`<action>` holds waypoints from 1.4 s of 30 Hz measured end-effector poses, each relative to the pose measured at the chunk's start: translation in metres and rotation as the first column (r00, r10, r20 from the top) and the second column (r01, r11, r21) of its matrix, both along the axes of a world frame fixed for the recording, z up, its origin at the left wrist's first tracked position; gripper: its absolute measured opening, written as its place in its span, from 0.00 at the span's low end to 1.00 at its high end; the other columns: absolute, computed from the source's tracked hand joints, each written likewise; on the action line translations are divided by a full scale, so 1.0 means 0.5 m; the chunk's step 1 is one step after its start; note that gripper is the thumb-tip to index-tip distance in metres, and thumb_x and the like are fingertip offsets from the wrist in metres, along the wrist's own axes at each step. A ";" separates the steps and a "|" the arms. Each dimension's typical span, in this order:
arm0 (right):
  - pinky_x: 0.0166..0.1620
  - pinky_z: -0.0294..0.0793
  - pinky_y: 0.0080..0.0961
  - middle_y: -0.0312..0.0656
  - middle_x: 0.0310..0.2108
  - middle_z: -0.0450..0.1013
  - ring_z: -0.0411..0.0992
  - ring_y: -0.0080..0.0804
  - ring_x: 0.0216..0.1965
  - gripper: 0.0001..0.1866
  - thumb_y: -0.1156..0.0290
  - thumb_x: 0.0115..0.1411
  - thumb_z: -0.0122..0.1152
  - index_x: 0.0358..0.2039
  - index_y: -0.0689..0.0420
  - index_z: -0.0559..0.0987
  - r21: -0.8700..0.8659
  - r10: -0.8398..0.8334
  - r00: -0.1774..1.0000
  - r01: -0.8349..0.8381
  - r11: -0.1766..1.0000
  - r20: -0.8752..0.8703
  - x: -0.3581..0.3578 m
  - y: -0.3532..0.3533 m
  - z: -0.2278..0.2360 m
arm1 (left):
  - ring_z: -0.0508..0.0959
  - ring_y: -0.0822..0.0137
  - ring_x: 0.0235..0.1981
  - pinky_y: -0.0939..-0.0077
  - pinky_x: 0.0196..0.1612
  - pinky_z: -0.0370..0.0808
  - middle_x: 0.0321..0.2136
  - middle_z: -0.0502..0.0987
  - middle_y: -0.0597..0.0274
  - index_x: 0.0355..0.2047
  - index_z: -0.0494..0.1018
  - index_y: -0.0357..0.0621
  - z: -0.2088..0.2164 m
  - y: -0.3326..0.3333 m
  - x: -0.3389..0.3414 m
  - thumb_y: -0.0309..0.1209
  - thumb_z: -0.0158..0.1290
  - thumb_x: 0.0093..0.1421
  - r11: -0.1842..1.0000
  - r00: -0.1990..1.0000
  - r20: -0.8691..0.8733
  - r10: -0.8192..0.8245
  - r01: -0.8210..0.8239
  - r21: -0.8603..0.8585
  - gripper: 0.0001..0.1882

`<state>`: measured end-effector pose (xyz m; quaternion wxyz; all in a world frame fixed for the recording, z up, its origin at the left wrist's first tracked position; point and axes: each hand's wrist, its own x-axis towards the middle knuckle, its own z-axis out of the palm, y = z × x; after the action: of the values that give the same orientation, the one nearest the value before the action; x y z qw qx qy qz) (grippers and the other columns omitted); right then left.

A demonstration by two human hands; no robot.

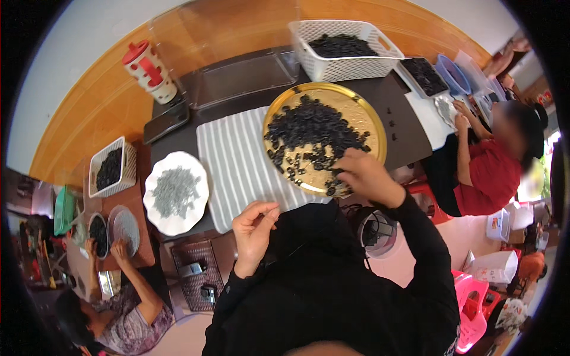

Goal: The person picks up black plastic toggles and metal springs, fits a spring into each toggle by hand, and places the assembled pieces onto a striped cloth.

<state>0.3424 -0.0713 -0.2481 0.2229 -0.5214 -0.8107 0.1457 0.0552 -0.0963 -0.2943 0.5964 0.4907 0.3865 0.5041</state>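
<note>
A round gold tray (377, 127) holds a heap of small black pieces (312, 121), with looser ones spread toward its near edge. My right hand (365, 175) reaches over the tray's near right part, fingers bent and closed, tips down among the loose pieces; what they pinch is hidden. My left hand (253, 231) is at the near edge of a grey-and-white striped cloth (231, 160), thumb and forefinger pressed together. Anything between them is too small to make out. Left of the cloth, a white scalloped plate (155, 207) carries a pile of small grey pieces (176, 191).
Behind the tray stands a white basket (350, 70) of black pieces, beside a clear plastic box (237, 77). A phone (166, 121) and a polka-dot tumbler (151, 74) are at back left. People work on the left (127, 320) and right (490, 172).
</note>
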 end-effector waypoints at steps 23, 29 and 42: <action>0.36 0.70 0.36 0.45 0.31 0.68 0.70 0.46 0.34 0.09 0.76 0.53 0.56 0.36 0.59 0.73 0.212 0.234 0.840 -0.146 0.966 -0.489 -0.177 -0.022 -0.020 | 0.72 0.75 0.27 0.84 0.27 0.69 0.28 0.73 0.62 0.41 0.75 0.30 0.027 0.016 0.064 0.20 0.52 0.60 0.998 0.993 0.113 0.031 -0.037 0.051 0.09; 0.35 0.71 0.34 0.45 0.31 0.68 0.72 0.43 0.32 0.10 0.79 0.56 0.53 0.39 0.59 0.73 0.088 0.119 0.695 -0.080 0.993 -0.709 -0.278 -0.017 -0.057 | 0.71 0.76 0.24 0.86 0.26 0.65 0.25 0.73 0.65 0.36 0.75 0.30 -0.007 0.040 -0.010 0.17 0.51 0.59 0.992 0.987 0.133 0.091 -0.101 0.071 0.06; 0.32 0.69 0.32 0.50 0.30 0.71 0.71 0.46 0.31 0.07 0.86 0.51 0.56 0.32 0.65 0.77 0.145 0.041 0.967 -0.005 0.989 -0.252 -0.304 0.009 -0.101 | 0.77 0.71 0.29 0.79 0.33 0.75 0.31 0.78 0.56 0.43 0.75 0.30 -0.032 0.055 -0.041 0.16 0.53 0.59 0.964 0.924 0.275 0.266 -0.249 -0.096 0.12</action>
<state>0.1905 -0.0667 -0.2984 0.3601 -0.4717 -0.7897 0.1555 0.0346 -0.0690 -0.3103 0.5888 0.3400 0.3724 0.6317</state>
